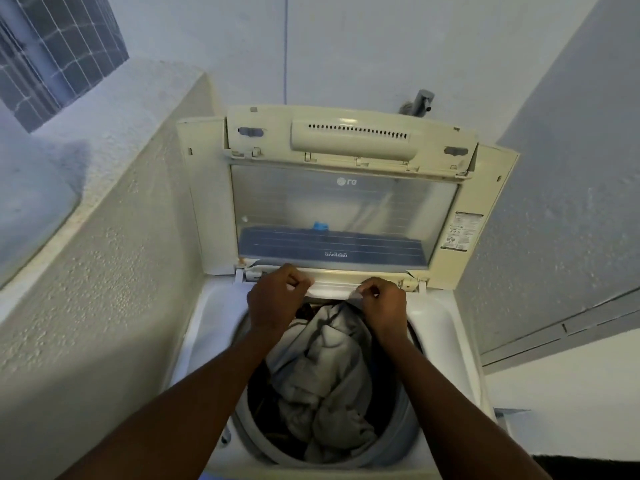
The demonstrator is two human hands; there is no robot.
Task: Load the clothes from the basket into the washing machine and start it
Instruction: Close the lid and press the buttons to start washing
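Two hands reach to the back of the open washing machine (pixel 207 323): the left hand (pixel 280 299) and the right hand (pixel 382 306) both have fingers curled tight against the thumb, each pinching one end of a white strip (pixel 334 289) just below the hinge line. Whether that strip is a part of the machine or the edge of a cloth cannot be told, since the knuckles cover the grip. Grey clothes (pixel 322 375) lie heaped in the drum (pixel 405 434), rising at the back to just under the right hand; darker clothes (pixel 258 393) show beneath them on the left, too shadowed to make out. Both forearms cross the opening and hide parts of the drum's sides, and the machine's front edge is cut off by the bottom of the view. Its lid (pixel 346 209) stands raised at the back, with a small blue piece (pixel 321 226) showing dimly through its clear pane; the label (pixel 462 232) on the lid's right frame is too small to read. A tap (pixel 420 102) peeks over the lid's top edge, partly hidden. On the left a rough plaster wall (pixel 104 289) stands close beside the machine, and a grey wall (pixel 554 220) closes in on the right, so open room lies mainly above the drum, between the forearms.
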